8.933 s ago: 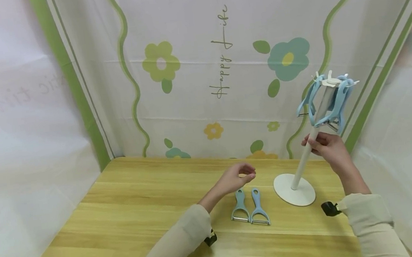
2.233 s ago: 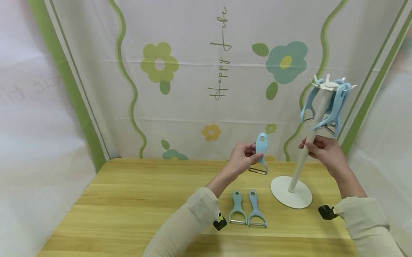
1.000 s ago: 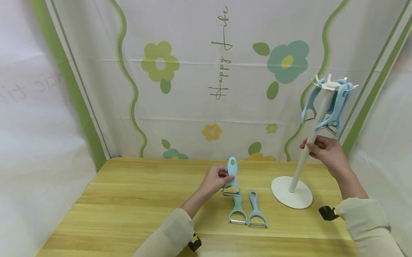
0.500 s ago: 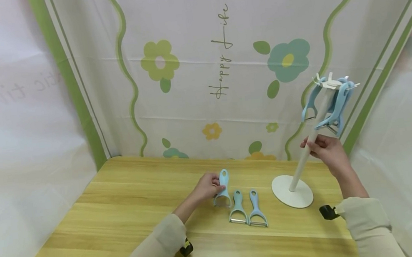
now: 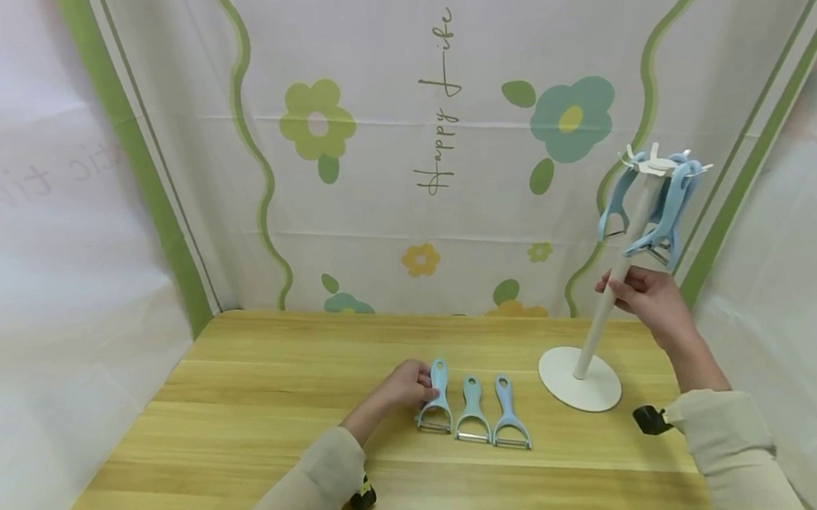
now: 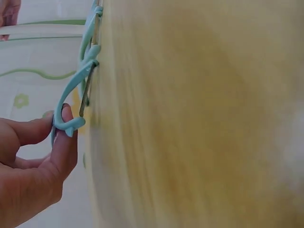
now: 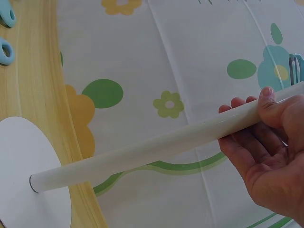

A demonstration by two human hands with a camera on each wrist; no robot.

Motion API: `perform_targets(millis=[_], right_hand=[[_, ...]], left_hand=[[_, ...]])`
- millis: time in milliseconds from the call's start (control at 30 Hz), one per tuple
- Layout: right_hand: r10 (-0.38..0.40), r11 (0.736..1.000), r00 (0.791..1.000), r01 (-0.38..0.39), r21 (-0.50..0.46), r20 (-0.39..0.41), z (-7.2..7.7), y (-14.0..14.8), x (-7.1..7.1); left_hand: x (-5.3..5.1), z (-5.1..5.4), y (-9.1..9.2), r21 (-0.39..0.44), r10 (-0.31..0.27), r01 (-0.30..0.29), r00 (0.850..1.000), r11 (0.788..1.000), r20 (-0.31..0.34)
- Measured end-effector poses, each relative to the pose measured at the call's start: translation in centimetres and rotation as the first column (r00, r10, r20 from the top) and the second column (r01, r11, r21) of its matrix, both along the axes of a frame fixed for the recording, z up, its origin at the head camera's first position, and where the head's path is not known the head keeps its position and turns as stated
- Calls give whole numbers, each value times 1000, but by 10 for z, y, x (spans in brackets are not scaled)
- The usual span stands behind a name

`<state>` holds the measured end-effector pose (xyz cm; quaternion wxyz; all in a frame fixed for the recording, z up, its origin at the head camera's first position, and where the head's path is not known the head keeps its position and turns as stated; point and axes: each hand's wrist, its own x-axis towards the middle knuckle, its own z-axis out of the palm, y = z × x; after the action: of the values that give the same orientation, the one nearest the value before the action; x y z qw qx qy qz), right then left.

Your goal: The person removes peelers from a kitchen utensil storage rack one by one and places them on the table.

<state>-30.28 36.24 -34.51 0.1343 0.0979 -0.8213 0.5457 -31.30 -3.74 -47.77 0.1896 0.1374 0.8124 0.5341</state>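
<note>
In the head view, the left hand (image 5: pixel 409 384) is pinching a light-blue peeler (image 5: pixel 439 391) by its handle, and the right hand (image 5: pixel 651 302) is gripping the pole of a white stand (image 5: pixel 599 325). The held peeler is sitting low at the table (image 5: pixel 264 445), its blade end pointing toward the person. Just beside it a greenish peeler (image 5: pixel 472 398) is lying on the wood, and beyond that a bluer peeler (image 5: pixel 505 401) is lying nearest the stand. Several blue peelers (image 5: pixel 670 207) are hanging from the hooks at the stand's top, and a flower-printed cloth (image 5: pixel 374 209) is hanging behind.

In the left wrist view, thumb and fingers are closing around the light-blue peeler, and its blade is facing the tabletop; whether it is touching, I cannot tell.

In the right wrist view, the right hand's thumb and fingers are wrapping the pole well above the round base (image 7: pixel 33 156), which is resting on the table.
</note>
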Motion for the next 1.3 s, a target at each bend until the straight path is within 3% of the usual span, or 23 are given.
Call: perform_targets(millis=[133,267,367,567,767,867,1033,1067,1133,1233,1300], right_hand=[[-11,1000,1000,11,22,-1,-1,1,0],[-14,1000,1000,14,25,-7,-1,0,0],[-11,1000,1000,12,20,-8,0,-1,0],[26,1000,1000,-26,-9,8,3,2,-1],[142,990,990,-143,-8,-22,1,12,-6],[266,963,960,-268,-15,-83,-1,19,-12],[519,838,842,-535,-102,-149,-1,32,-24],[524,836,839,-540,-99,-145,0,33,-24],[500,858,856,-510,-56,-132,3,32,-24],[383,924,920,-380,53,-87,8,28,-21],[319,945,946,-312,104,-60,10,26,-20]], left_hand=[[3,-2,1,-98,19,-21,1000,995,-18],[6,0,3,-235,18,-38,996,971,-85],[7,1,5,-285,8,-43,993,958,-120],[6,-1,7,-309,-7,-35,991,950,-134],[6,-1,7,-322,-12,-30,992,946,-127],[7,-2,7,-323,-12,-28,992,946,-123],[8,0,9,-325,-21,-10,996,946,-92],[8,1,9,-328,-24,-7,996,945,-90],[8,2,9,-336,-25,-3,996,942,-82],[8,5,8,-360,-27,-6,996,933,-88],[8,7,7,-369,-29,-7,995,929,-91]])
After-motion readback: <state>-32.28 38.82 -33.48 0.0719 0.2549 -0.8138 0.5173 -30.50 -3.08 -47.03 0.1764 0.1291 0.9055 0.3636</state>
